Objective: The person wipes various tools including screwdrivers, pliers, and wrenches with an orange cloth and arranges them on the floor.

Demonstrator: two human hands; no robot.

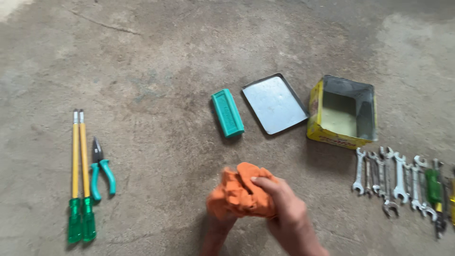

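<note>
Head view, looking down at a bare concrete floor (pixel 156 57).

Both hands sit near centre, at the near edge. The right hand (pixel 284 208) has its grip pressed around an orange cloth (pixel 239 192), fingers curled over the top of the bundle. The left hand (pixel 219 226) is under the cloth and mostly hidden by it; it touches the cloth from below, but whether its grip is closed on the cloth cannot be told. The cloth is bunched into a crumpled wad, held just above the floor between the two hands.

Far of the cloth, apart from it: a green block (pixel 228 113) lies flat on the floor, long axis running near-far, slightly tilted. Just right of the block lies a flat metal lid (pixel 275 103), inner face up. Right of the lid, nearly touching its corner, stands a yellow tin (pixel 342 114), open, its inside pale.

Right side, near of the tin: a row of wrenches (pixel 386 178) laid side by side, handles running near-far. At the right end of the row, a green-handled screwdriver (pixel 432 187).

Left side, well apart from the hands: two long screwdrivers (pixel 78 175) with yellow shafts and green handles, touching side by side. Just right of them, pliers (pixel 101 171) with teal handles, jaws pointing far.
</note>
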